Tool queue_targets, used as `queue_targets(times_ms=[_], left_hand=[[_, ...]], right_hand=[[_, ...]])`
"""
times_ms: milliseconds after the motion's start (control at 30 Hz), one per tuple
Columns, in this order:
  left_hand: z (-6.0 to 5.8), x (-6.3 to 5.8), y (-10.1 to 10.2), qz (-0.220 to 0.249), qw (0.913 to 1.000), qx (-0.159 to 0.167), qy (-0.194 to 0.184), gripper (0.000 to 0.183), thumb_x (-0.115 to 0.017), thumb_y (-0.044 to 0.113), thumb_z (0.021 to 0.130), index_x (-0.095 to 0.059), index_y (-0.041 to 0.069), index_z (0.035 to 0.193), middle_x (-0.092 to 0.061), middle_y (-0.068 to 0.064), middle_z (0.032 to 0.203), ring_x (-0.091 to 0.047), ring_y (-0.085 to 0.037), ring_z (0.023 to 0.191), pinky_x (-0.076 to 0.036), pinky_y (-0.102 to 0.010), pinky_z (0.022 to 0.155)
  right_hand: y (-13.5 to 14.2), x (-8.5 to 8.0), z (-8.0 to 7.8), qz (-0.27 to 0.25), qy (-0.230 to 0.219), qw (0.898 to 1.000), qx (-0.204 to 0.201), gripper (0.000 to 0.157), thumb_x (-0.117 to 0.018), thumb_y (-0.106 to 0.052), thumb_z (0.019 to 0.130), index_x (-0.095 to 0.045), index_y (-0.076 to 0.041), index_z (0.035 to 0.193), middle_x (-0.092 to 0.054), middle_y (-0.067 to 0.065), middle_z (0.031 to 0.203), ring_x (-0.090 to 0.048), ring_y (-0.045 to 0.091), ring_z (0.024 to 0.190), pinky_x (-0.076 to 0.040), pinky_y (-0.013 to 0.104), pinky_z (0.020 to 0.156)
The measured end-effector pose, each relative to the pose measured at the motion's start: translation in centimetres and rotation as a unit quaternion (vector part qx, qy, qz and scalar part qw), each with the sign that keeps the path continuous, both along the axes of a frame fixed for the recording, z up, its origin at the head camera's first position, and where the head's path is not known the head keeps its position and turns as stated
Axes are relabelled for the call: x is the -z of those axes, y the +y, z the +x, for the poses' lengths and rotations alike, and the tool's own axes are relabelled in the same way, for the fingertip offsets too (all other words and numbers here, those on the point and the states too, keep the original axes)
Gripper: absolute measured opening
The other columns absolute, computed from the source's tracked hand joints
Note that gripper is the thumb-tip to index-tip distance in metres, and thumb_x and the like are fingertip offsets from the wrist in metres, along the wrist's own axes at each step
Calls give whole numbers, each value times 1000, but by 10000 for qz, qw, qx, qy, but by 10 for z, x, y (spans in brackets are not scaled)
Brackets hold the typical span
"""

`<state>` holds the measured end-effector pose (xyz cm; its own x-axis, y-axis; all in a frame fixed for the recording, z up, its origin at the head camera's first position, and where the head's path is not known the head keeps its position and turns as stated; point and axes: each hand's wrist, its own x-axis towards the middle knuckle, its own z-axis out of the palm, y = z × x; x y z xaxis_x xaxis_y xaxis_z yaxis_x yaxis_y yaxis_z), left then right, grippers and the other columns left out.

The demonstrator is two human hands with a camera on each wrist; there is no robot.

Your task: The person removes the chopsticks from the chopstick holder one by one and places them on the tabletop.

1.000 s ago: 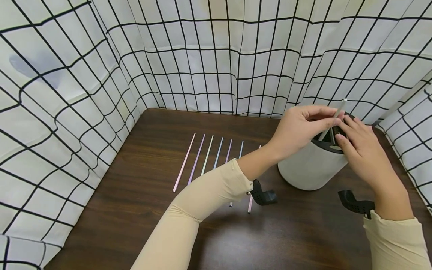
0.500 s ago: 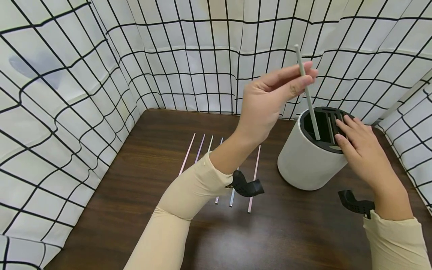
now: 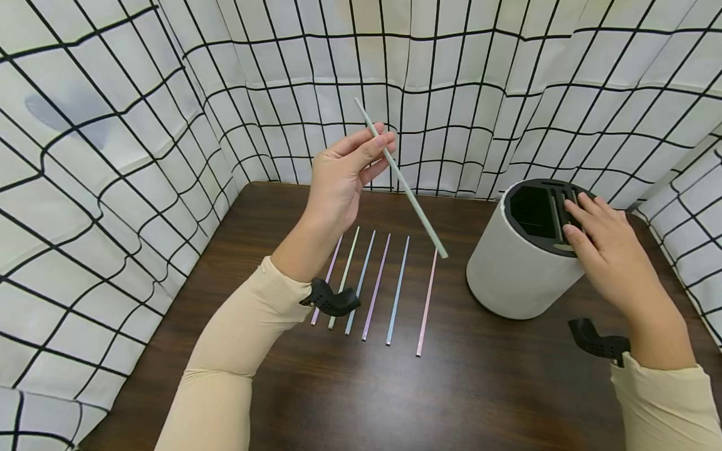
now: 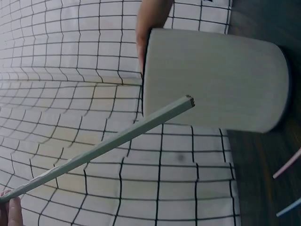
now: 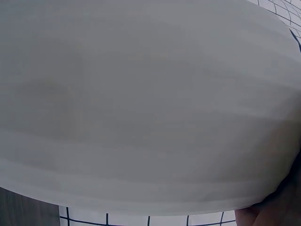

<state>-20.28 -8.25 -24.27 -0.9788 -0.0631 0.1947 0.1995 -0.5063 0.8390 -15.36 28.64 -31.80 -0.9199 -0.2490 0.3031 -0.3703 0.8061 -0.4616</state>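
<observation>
My left hand (image 3: 350, 166) pinches a pale green chopstick (image 3: 416, 205) between thumb and fingers, above the back of the table. The chopstick slants down to the right, its square lower end standing apart from the holder. In the left wrist view this chopstick (image 4: 122, 136) crosses the frame in front of the holder (image 4: 216, 80). The white round utensil holder (image 3: 519, 275) has a black slotted top (image 3: 530, 210) with one large opening. On the right side of that top rests my right hand (image 3: 612, 250), fingers spread. The holder's wall (image 5: 141, 103) fills most of the right wrist view.
Several pastel chopsticks lie roughly parallel on the dark wooden table (image 3: 361, 388), among them a blue one (image 3: 398, 291) and a pink one (image 3: 427, 300) nearest the holder. White cloth with a black grid (image 3: 451, 81) closes in the back and sides.
The left hand has drawn the pale green chopstick up out of the holder's opening and carried it left, over the table. The right hand has stayed on the holder's top.
</observation>
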Motion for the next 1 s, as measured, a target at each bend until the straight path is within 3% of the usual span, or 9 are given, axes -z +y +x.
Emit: queue_targets(times_ms=[200, 333, 567, 833, 1000], left_hand=[[-4, 18, -40, -431, 9980, -79, -460, 21, -70, -1, 90, -72, -6, 110, -71, -16, 116, -75, -14, 85, -61, -27, 86], [-7, 27, -61, -710, 9930, 9, -941, 22, -71, 1, 89, -72, -6, 111, -75, -13, 108, -75, -14, 86, -61, -26, 85], [-14, 41, -91, -993, 9835, 189, -1499, 7, -71, 1, 90, -75, 4, 93, -77, -5, 92, -75, -15, 85, -62, -24, 82], [-23, 56, -129, -1724, 9588, 814, -2106, 9, -67, 4, 94, -75, 7, 96, -78, -2, 90, -75, -14, 88, -62, -23, 82], [-31, 68, -147, -2289, 9383, 848, -2450, 34, -66, 6, 95, -63, -3, 127, -77, 1, 89, -74, -11, 88, -61, -19, 81]], right_hand=[[1, 0, 1, -19, -34, 10000, -3, 53, -36, -28, 108, -32, -3, 154, -22, 26, 162, -6, 38, 155, 5, 58, 127], [1, 0, 2, -23, -23, 10000, 4, 52, -36, -28, 108, -33, -3, 154, -22, 26, 162, -6, 37, 155, 5, 57, 127], [1, -1, 2, 0, -24, 10000, -8, 53, -36, -28, 108, -32, -3, 154, -21, 25, 162, -5, 37, 156, 6, 56, 128], [-1, -1, 0, -21, 6, 10000, -35, 52, -37, -27, 108, -33, -3, 154, -22, 25, 162, -7, 37, 155, 6, 56, 128], [0, 0, 0, 0, -20, 10000, 3, 52, -36, -27, 108, -33, -2, 154, -22, 26, 162, -7, 38, 155, 6, 55, 128]])
